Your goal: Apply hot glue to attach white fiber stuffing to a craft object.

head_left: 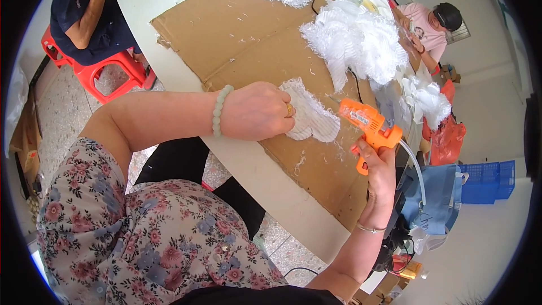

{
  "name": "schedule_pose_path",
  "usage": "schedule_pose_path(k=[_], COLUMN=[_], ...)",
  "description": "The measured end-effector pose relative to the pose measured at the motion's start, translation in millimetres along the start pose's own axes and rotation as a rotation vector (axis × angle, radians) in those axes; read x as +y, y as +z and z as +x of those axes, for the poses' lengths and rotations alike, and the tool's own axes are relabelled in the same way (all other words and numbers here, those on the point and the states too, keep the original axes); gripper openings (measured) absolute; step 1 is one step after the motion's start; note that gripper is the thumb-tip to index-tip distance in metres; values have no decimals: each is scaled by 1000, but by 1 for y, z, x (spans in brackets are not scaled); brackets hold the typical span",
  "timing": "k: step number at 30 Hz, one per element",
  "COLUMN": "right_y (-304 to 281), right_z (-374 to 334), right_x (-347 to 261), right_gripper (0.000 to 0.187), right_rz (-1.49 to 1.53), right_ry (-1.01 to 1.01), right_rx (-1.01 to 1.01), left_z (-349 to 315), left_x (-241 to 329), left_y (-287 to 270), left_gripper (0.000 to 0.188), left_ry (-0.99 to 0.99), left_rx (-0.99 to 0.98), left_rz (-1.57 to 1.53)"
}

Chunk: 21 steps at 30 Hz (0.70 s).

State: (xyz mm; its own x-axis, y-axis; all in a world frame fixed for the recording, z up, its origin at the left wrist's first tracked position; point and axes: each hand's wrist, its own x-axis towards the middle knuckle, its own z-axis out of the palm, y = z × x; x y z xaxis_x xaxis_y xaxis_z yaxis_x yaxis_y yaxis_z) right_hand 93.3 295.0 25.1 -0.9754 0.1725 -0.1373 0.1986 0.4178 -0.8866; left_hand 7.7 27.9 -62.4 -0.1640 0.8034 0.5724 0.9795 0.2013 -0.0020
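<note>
My left hand [257,112], with a pale bead bracelet at the wrist, is closed on the left edge of a white ribbed fabric piece [313,114] with a fuzzy fringe. The piece lies on a brown cardboard sheet [237,40]; my fingertips are partly hidden. In my right hand [379,172] is an orange hot glue gun [366,121], gripped round its handle. Its nozzle points left, close to the fabric piece's upper right side. A long whitish glue stick [419,172] curves out from the gun's back.
White fuzzy fabric heaps [361,40] lie beyond the cardboard. A dark cord runs among them. One person sits on a red stool [93,73] at far left; another, in a pink shirt [426,31], works at far right. A blue bag [435,198] and blue crate [488,182] stand right.
</note>
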Motion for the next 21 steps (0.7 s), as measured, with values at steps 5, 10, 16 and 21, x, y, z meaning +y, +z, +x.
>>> schedule_pose_path(k=[5, 10, 16, 21], right_y=[13, 17, 20, 27], right_z=[11, 29, 46, 51], right_x=[10, 18, 14, 14], right_gripper=[20, 23, 23, 28], right_rz=[143, 293, 347, 318], right_ry=[14, -74, -78, -74], right_rx=[-9, -82, -182, -181], left_z=[1, 1, -1, -1], left_x=[-1, -1, -4, -2], left_y=[1, 2, 6, 5], left_gripper=[18, 15, 13, 14], left_ry=[7, -19, -40, -41], left_rx=[10, 14, 32, -2], left_rz=[-42, -53, -65, -56])
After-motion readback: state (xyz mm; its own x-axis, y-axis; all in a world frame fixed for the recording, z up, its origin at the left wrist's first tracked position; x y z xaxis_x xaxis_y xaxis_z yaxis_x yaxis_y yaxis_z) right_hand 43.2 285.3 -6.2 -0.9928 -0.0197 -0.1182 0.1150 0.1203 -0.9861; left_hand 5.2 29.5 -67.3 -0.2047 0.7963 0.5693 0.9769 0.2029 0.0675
